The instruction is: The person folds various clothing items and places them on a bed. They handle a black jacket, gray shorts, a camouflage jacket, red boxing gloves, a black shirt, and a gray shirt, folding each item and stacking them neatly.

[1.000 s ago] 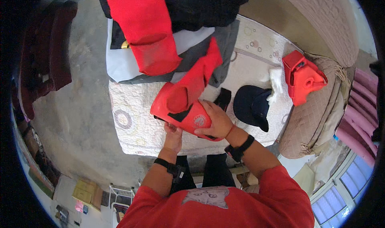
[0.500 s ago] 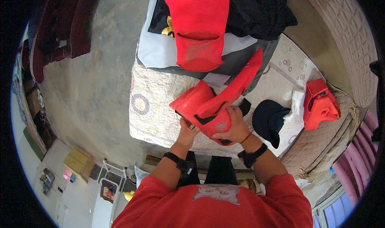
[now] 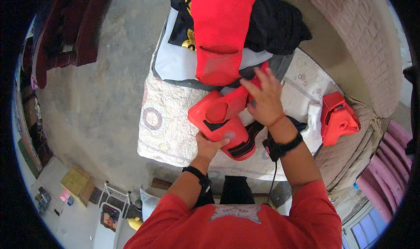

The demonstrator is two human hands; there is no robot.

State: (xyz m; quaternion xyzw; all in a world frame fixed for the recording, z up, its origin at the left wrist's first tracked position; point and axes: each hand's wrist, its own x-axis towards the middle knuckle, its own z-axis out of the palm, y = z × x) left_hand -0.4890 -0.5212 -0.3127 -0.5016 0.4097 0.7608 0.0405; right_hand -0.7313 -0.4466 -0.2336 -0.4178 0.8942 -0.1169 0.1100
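A red padded guard (image 3: 225,133) with black hook-and-loop patches is tilted just above the quilted bed cover. My left hand (image 3: 210,146) grips its lower left side, the thumb lying on top. A black strap (image 3: 251,133) hangs at the guard's right edge. At the guard's raised upper flap is my right hand (image 3: 267,100), its fingers spread and slightly blurred, touching or just over the flap. Beyond the guard, a long red padded shin piece (image 3: 223,26) rests on black clothing (image 3: 275,21) with gold trim.
To the right sits another red padded piece (image 3: 339,120), beside a white cloth (image 3: 313,122). My right forearm mostly covers a dark cap (image 3: 298,123). A patterned quilt (image 3: 164,139) covers the bed. Concrete floor (image 3: 109,104) lies left; a folded beige padded cover (image 3: 350,155) is at right.
My right hand has left the guard's lower right side and moved up to its flap. The flap has tipped lower, and the black strap now shows. My left hand keeps its grip.
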